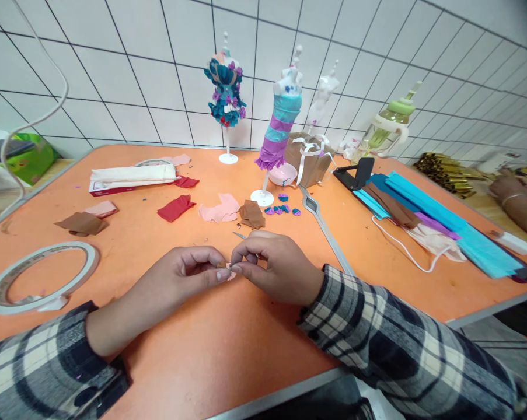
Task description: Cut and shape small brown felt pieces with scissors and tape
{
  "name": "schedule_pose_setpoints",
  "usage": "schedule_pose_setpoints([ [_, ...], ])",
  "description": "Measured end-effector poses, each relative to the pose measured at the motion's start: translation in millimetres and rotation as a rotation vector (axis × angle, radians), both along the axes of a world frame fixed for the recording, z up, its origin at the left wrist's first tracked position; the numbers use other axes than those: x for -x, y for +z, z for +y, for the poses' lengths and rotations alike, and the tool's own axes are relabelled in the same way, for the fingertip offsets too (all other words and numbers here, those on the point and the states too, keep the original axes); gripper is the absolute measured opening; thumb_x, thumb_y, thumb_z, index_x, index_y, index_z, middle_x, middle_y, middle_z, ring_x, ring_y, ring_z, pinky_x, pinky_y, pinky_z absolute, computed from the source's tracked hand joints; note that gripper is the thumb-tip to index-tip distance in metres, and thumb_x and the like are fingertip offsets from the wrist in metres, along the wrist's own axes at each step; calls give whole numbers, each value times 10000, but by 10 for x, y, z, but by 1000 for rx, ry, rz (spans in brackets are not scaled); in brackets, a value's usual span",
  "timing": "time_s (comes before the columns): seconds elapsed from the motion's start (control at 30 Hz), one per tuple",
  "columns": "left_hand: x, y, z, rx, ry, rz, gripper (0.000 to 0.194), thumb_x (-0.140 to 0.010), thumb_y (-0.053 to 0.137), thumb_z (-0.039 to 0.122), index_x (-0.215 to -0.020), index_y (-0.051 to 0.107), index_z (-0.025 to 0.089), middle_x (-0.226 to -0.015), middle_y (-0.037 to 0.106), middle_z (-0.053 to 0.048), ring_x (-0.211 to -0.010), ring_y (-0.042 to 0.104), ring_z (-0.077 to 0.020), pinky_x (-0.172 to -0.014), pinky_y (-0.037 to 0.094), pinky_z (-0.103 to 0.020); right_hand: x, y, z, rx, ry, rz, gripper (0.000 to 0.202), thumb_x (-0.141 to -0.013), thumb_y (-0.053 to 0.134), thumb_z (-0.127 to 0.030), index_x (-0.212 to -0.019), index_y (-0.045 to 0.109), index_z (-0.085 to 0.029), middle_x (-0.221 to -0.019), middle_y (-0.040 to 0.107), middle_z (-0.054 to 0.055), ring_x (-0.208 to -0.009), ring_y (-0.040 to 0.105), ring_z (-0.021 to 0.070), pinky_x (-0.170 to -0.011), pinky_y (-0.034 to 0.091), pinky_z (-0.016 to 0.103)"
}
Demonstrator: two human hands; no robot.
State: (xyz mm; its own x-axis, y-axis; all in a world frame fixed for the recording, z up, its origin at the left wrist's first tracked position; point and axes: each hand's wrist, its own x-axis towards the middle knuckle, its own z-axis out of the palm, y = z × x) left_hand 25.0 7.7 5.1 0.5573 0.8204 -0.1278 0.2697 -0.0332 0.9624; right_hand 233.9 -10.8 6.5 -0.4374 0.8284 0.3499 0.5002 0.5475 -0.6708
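Note:
Over the front middle of the orange table, my left hand [191, 271] and my right hand [272, 265] meet fingertip to fingertip. Both pinch a small piece of pink and brown paper [231, 274], mostly covered by the fingers. Just behind my right hand a pointed metal tip [239, 235] shows; the rest of that tool is hidden. Farther back lie brown paper pieces [252, 214], pink paper pieces [222, 209] and a red paper piece [175, 208]. Several small teal and purple paper bows [282, 209] rest right of the brown pieces.
Mini dress forms stand at the back: one in teal ruffles [226, 93], one in blue and purple bands [283, 119]. A tape roll [39, 274] lies left. Right are a grey strap [328, 233], folded coloured paper [451, 221] and a bottle [386, 128]. Another person's hand [512, 189] shows far right.

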Motion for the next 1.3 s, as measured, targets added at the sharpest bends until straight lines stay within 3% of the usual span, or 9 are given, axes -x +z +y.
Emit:
schedule_pose_setpoints([
  [0.23,-12,16,15,-65,-58,34,168,-795,693,369,-742,725,212,-754,691,-3,-752,617,-169,-688,483,-242,-6,29,-20,27,17,-111,50,-915,587,-201,-905,635,-193,-834,604,2,-765,523,136,-671,363,261],
  [0.43,-2,10,11,-63,-62,18,172,-808,685,369,-748,722,212,-761,689,-3,-760,618,-165,-704,489,-238,-47,6,-3,-32,16,27,46,-858,642,-205,-873,681,-186,-714,554,-26,-691,522,116,-660,383,250],
  [0.57,-1,15,-2,-94,-77,43,192,-821,676,374,-725,704,211,-721,662,7,-715,593,-153,-659,478,-227,-54,13,-20,-107,7,89,131,-848,671,-299,-904,685,-182,-762,580,-11,-709,545,121,-680,412,254],
  [0.77,-37,-11,-23,-194,-103,151,221,-845,640,405,-767,703,207,-766,701,-17,-742,621,-179,-678,504,-258,-29,-5,-42,-126,-18,-82,81,-828,665,-275,-791,683,-205,-771,614,0,-722,559,132,-684,403,266],
  [0.9,-42,-42,-46,-284,-123,208,190,-860,622,377,-818,710,213,-840,717,-25,-790,643,-184,-726,505,-268,-18,-12,-36,-88,-8,-114,35,-778,647,-210,-754,628,-195,-765,609,-6,-722,557,131,-662,398,256],
  [1.07,-36,-54,-50,-297,-104,212,245,-882,601,410,-762,686,214,-755,674,-3,-721,612,-165,-673,482,-254,-52,-20,11,-33,64,1,116,-836,641,-294,-881,664,-189,-838,633,12,-794,582,144,-732,433,269],
  [1.3,-56,-71,-59,-398,-94,252,216,-879,609,389,-791,703,215,-814,701,-21,-746,641,-173,-711,498,-276,-29,-55,19,36,28,-33,32,-754,687,-205,-751,662,-186,-776,615,-3,-747,565,130,-689,420,258],
])
